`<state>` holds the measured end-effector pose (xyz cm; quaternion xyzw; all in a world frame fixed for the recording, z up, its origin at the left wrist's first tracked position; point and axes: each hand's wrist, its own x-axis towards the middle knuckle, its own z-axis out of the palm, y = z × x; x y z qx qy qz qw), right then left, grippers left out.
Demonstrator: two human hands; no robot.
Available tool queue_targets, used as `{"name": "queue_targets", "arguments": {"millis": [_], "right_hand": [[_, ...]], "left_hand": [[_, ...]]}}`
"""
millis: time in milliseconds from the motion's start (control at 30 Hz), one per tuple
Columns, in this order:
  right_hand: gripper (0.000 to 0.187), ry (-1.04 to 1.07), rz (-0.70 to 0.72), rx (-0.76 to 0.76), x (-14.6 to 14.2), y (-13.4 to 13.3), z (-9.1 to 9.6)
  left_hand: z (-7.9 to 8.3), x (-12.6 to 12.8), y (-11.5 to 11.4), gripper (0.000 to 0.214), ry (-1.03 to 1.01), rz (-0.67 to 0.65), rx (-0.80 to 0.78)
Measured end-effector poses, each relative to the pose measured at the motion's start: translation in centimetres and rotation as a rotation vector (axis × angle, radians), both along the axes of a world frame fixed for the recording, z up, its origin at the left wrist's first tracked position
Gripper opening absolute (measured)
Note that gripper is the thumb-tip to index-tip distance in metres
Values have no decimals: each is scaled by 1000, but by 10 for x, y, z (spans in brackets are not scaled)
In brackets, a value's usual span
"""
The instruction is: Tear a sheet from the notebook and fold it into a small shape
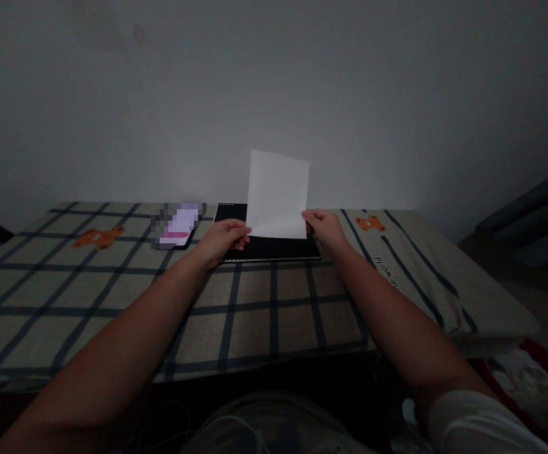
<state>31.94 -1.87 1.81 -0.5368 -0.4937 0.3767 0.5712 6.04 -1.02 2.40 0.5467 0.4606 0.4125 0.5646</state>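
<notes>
A white sheet of paper point(279, 195) with faint lines stands nearly upright between my two hands. My left hand point(226, 239) pinches its lower left edge between thumb and fingers. On the right edge, a little above the bottom corner, my right hand point(323, 226) grips it the same way. Behind and below the sheet lies a black notebook point(274, 248) with binding holes along its left side. The paper hides much of the notebook's far part.
Left of the notebook lies a phone point(179, 227) with a lit, partly blurred screen. A checked cloth with bear prints point(98, 238) covers the table point(274, 302), which meets a grey wall point(274, 94). A red container point(529, 384) with white crumpled stuff stands low at the right.
</notes>
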Motion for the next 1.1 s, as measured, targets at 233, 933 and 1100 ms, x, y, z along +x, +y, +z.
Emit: {"name": "queue_targets", "arguments": {"millis": [233, 933, 1100], "right_hand": [[12, -41, 101, -64, -2, -5, 4], [11, -62, 200, -186, -7, -8, 4], [9, 47, 229, -196, -5, -7, 2]], "left_hand": [[-4, -2, 4, 22, -144, 1, 16], [-4, -2, 8, 17, -157, 142, 43], [-2, -3, 6, 20, -125, 138, 44]]}}
